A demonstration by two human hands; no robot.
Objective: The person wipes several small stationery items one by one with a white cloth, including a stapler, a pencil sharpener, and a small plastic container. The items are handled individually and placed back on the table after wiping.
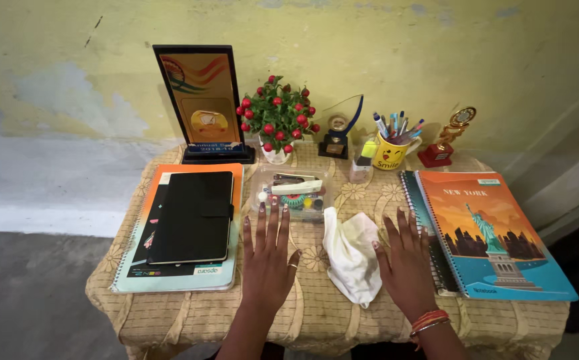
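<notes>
Hands flat on the table (316, 313), palms down, fingers spread, holding nothing. Left hand (267, 257) rests on the bare patterned cloth, fingertips just short of the clear plastic box (292, 192). Right hand (406, 257) lies beside the white cloth (353, 257), thumb side touching or just overlapping its edge; hard to tell which from this angle.

White cloth: crumpled, lying loose between the two hands, a faint yellowish stain on the upper fold, lower corner trailing toward the near table edge. Not gripped by either hand.

Layout reads as a tidy desk: flat items pushed to the sides, tall items lined along the wall, middle left open where the hands sit.
- Left: black diary (195, 217) stacked on an orange spiral notebook (169, 273).
- Right: two spiral notebooks overlapping, top one a city-cover notebook (496, 233).
- Back row: framed plaque (199, 100), red-berry plant (277, 117), small glass trophy (339, 133), yellow pen mug (391, 155), gold trophy (446, 140).
- Clear box holds small stationery, a stapler on top.
</notes>
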